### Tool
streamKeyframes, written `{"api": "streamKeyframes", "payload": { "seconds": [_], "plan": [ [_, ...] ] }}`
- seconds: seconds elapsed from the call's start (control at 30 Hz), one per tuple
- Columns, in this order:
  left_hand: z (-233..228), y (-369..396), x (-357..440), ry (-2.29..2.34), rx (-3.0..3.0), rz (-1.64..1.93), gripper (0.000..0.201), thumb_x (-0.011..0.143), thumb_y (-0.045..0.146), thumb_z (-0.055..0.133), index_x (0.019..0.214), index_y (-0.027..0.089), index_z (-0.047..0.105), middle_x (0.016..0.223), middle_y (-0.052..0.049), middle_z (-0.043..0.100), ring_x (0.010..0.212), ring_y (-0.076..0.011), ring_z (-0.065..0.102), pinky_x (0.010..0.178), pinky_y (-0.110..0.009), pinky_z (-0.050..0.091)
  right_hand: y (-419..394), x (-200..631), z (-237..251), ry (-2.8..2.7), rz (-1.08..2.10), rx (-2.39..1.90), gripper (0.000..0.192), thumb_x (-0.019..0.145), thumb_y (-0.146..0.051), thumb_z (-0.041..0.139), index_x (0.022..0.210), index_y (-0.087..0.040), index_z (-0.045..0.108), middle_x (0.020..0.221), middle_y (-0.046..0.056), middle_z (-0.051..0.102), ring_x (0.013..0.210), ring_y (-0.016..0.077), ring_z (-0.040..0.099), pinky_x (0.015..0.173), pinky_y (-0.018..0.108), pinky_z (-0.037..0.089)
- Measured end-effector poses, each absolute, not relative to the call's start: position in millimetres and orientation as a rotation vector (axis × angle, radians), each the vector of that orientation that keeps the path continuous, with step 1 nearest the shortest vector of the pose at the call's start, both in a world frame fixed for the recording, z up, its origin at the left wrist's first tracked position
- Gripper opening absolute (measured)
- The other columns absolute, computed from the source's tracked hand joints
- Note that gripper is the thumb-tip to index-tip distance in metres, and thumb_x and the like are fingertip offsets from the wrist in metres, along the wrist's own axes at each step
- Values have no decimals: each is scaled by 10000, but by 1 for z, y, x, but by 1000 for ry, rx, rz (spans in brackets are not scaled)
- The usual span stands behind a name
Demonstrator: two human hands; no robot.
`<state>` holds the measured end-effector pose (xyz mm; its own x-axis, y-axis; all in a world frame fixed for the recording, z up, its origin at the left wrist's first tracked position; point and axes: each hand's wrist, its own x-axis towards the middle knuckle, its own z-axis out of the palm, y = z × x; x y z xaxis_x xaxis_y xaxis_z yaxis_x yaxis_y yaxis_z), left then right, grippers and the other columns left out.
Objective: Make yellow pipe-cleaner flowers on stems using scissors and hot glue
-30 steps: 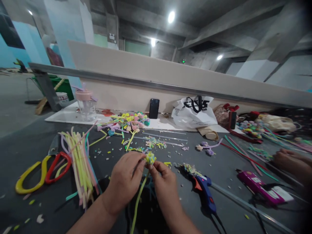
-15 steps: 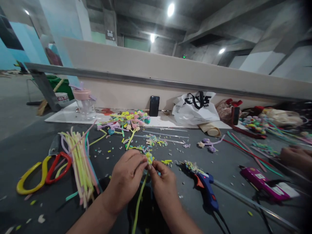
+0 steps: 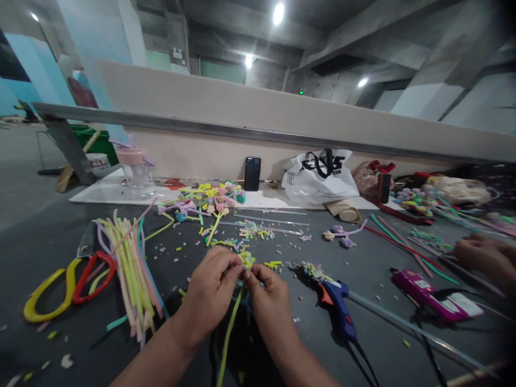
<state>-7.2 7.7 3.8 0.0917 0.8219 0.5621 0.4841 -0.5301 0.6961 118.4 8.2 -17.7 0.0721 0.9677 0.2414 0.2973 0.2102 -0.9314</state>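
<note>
My left hand [image 3: 210,293] and my right hand [image 3: 269,301] meet at the middle of the table, thumbs and fingertips pinched together. Between them they grip a small pipe-cleaner flower [image 3: 246,258], yellow with pale blue bits. Its long yellow-green stem [image 3: 228,336] hangs down between my wrists. My fingertips partly cover the flower's underside. To the right of my right hand lies a blue glue gun [image 3: 342,309] with an orange trigger, chenille scraps around its nozzle. Left of my left hand is a bundle of pastel pipe cleaners [image 3: 133,271].
Scissors [image 3: 70,287] with yellow and red handles lie far left. Finished flowers [image 3: 215,199], a phone [image 3: 252,174], a jug [image 3: 138,174] and a white bag [image 3: 318,177] stand behind. At right, another person's hand [image 3: 484,258] is near a purple glue gun [image 3: 433,295].
The whole view has shifted slightly, so the table items sit a little further left. Both hands stay on the flower, with only small finger movement.
</note>
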Motion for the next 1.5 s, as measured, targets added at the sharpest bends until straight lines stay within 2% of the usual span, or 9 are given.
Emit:
{"api": "streamKeyframes", "payload": {
  "seconds": [0.57, 0.8, 0.97, 1.23, 1.4, 1.5],
  "plan": [
    [2, 6, -3, 1322, 2016, 1317, 162, 830, 149, 454, 706, 173, 556, 729, -13, 527, 721, -130, 513, 655, -237, 410, 9, 120, -19, -1449, 778, -1314, 205, 765, -276, 501, 600, -166, 554, 556, -37, 468, 559, 118, 413, 519, 207, 314],
    [3, 6, -4, 1337, 1994, 1354, 112, 815, 163, 490, 758, 184, 584, 776, -18, 556, 754, -136, 528, 674, -242, 426, 7, 121, -19, -1482, 741, -1327, 200, 783, -264, 485, 631, -166, 571, 579, -29, 503, 579, 124, 441, 536, 210, 330],
    [-1, 4, -4, 1339, 2104, 1299, 143, 845, 182, 444, 780, 179, 572, 792, -27, 551, 779, -141, 528, 713, -256, 415, 4, 121, -19, -1537, 663, -1337, 206, 782, -272, 487, 618, -176, 564, 583, -17, 515, 588, 136, 452, 545, 220, 333],
    [2, 1, -1, 1451, 2024, 1293, 159, 835, 179, 443, 733, 186, 564, 764, -20, 554, 764, -147, 534, 691, -256, 420, 5, 119, -21, -1530, 642, -1361, 211, 782, -277, 501, 597, -179, 530, 582, -20, 504, 589, 136, 448, 543, 221, 321],
    [0, 2, -1, 1483, 1890, 1454, 109, 823, 230, 482, 838, 183, 580, 838, -34, 563, 758, -144, 543, 644, -241, 444, 5, 121, -17, -1433, 716, -1295, 198, 795, -282, 499, 659, -169, 589, 602, -13, 560, 590, 134, 489, 547, 218, 358],
    [-3, 4, 1, 1415, 1901, 1405, 125, 820, 242, 491, 828, 187, 604, 825, -35, 581, 782, -154, 553, 694, -263, 447, 4, 123, -19, -1417, 665, -1274, 176, 796, -272, 494, 679, -176, 584, 641, -2, 572, 624, 145, 511, 578, 229, 383]
  ]
}}
